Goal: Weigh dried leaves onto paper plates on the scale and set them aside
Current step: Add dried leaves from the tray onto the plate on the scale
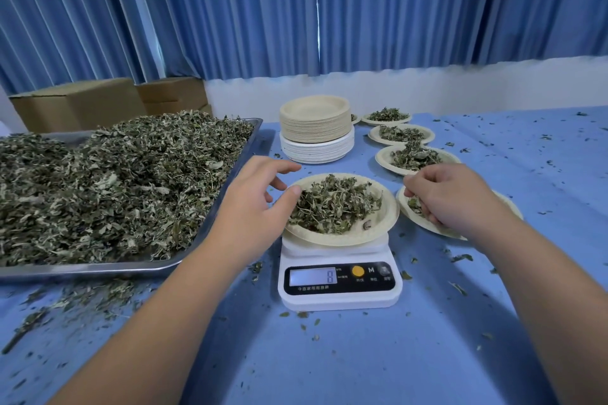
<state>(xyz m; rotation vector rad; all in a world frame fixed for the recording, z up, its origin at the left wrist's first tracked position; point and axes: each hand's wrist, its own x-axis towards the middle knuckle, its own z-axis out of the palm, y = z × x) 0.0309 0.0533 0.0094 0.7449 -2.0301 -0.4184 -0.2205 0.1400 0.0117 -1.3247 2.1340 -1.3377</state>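
Note:
A white digital scale (339, 279) stands in the middle of the blue table; its display reads 8. A paper plate (388, 207) heaped with dried leaves (335, 204) sits on it. My left hand (256, 204) hovers at the plate's left rim, fingers spread and relaxed, thumb tip touching the leaves. My right hand (450, 197) is over another filled plate (424, 223) just right of the scale, its fingers curled down into that plate's leaves. A metal tray (230, 168) piled with loose dried leaves (115, 181) lies at the left.
A stack of unused paper plates (316, 131) stands behind the scale. Three filled plates (399, 134) run in a row toward the back right. Cardboard boxes (98, 102) sit behind the tray. Leaf crumbs litter the blue tablecloth (362, 355). Blue curtains hang behind.

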